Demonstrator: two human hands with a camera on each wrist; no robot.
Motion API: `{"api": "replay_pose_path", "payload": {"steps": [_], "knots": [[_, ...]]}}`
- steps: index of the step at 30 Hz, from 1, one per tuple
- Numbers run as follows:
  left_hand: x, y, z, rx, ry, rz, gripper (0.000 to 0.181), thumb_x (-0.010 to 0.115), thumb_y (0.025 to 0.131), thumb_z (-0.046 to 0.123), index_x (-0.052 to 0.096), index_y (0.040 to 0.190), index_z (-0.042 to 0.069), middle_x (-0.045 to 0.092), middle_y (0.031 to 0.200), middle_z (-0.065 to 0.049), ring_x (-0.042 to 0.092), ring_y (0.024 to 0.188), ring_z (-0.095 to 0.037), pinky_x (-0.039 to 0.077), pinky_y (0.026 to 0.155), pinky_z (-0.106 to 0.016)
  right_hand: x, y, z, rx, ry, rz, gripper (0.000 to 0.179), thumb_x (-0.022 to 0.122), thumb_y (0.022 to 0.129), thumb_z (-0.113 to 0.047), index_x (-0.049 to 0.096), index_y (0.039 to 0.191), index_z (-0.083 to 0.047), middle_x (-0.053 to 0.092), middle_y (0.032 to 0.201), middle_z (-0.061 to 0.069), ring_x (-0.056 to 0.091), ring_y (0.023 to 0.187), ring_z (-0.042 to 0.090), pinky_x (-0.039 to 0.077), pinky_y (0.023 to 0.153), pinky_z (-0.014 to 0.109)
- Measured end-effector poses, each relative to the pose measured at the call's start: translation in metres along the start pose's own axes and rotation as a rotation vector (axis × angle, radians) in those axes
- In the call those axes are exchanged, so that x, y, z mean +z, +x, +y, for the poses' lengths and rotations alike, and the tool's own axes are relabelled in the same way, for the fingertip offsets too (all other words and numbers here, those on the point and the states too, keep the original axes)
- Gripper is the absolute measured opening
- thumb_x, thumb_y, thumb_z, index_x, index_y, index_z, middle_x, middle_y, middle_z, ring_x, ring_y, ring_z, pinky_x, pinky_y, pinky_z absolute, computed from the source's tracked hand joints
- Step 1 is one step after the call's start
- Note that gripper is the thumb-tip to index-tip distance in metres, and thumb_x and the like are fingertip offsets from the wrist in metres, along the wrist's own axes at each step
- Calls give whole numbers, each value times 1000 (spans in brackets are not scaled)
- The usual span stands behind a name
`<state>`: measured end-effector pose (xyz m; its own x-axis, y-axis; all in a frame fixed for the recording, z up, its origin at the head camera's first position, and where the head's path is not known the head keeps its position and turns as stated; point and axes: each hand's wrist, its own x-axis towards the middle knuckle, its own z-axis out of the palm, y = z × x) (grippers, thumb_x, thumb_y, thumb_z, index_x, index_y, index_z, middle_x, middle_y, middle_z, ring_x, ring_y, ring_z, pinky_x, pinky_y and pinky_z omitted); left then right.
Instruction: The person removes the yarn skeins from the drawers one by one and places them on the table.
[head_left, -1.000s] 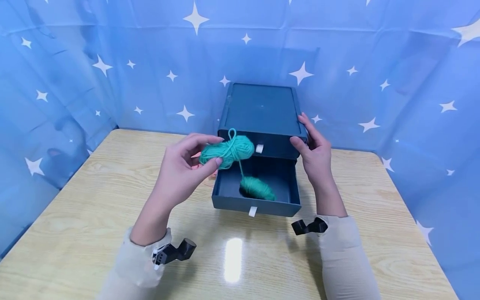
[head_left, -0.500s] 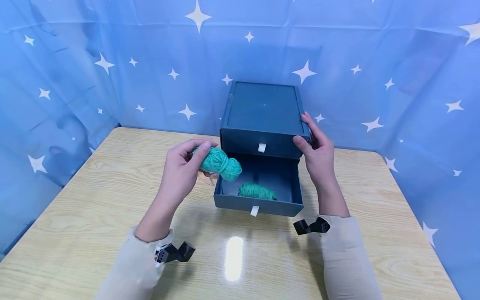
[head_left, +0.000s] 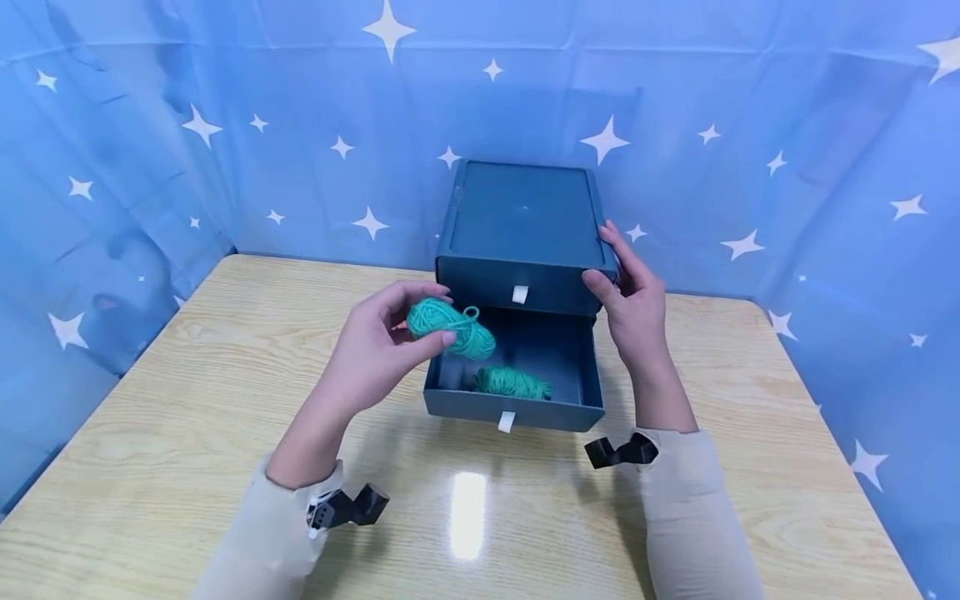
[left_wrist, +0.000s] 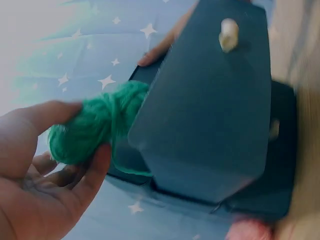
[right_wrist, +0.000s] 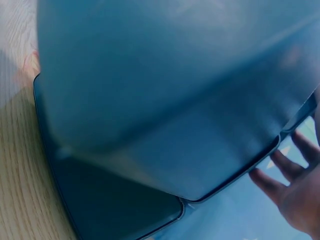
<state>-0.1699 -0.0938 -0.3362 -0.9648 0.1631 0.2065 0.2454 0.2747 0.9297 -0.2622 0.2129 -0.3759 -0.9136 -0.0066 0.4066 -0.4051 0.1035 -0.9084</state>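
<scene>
My left hand [head_left: 378, 346] holds a green yarn skein [head_left: 453, 327] between thumb and fingers, above the left side of the pulled-out lower drawer [head_left: 570, 358]. The left wrist view shows the hand [left_wrist: 55, 175] gripping one end of the skein [left_wrist: 100, 120], from which a loose strand hangs. A second green skein [head_left: 513, 383] lies in that drawer near its front wall. My right hand [head_left: 633, 308] rests against the front right corner of the dark blue drawer cabinet [head_left: 525, 212], its thumb on the front. In the right wrist view, extended fingers [right_wrist: 270, 185] touch the cabinet's side.
The upper drawer [head_left: 480, 283] is pushed in and has a white pull tab. A pink, blurred thing [left_wrist: 250, 230] sits beside the cabinet, mostly hidden. A wooden table [head_left: 225, 400] carries everything; a blue star-patterned curtain [head_left: 300, 83] hangs behind.
The held skein has dropped lower and turned in my left hand, then shifted slightly right. The strand running down to the other skein no longer shows. My right hand stays at the cabinet corner.
</scene>
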Motion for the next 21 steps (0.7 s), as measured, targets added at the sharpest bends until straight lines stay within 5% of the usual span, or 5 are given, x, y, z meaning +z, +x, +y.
{"api": "replay_pose_path", "payload": {"steps": [6, 9, 13, 17, 21], "knots": [[8, -2, 3, 124, 204, 146, 36, 76, 92, 22, 66, 126, 15, 70, 106, -1, 59, 78, -17, 52, 62, -23, 1, 1, 0, -3, -10, 2, 52, 69, 97, -24, 55, 147, -27, 41, 161, -10, 40, 149, 22, 41, 118, 36], [11, 1, 0, 89, 237, 176, 26, 74, 93, 34, 70, 110, 15, 67, 84, -1, 58, 70, -17, 52, 61, -27, 1, 1, -1, -7, -13, 3, 52, 69, 97, -24, 55, 147, -27, 41, 161, -10, 39, 150, 22, 40, 119, 36], [12, 3, -4, -23, 256, 157, 36, 61, 98, 51, 63, 97, 15, 53, 65, -3, 56, 70, -20, 48, 65, -33, 1, 1, 0, -8, -5, 1, 52, 69, 97, -24, 55, 147, -27, 41, 161, -9, 39, 150, 21, 40, 119, 35], [9, 5, -6, -92, 239, 112, 39, 55, 101, 52, 55, 106, 14, 60, 81, -5, 59, 75, -23, 52, 67, -35, 2, 1, -2, -12, 1, 1, 52, 70, 97, -25, 55, 147, -26, 42, 161, -10, 40, 150, 21, 41, 118, 34], [1, 6, -6, -94, 151, 41, 31, 59, 102, 39, 54, 115, 12, 63, 110, -7, 59, 80, -25, 52, 68, -35, 2, 0, -4, -9, -10, 3, 52, 70, 97, -25, 55, 147, -27, 42, 160, -11, 40, 149, 21, 40, 118, 35]]}}
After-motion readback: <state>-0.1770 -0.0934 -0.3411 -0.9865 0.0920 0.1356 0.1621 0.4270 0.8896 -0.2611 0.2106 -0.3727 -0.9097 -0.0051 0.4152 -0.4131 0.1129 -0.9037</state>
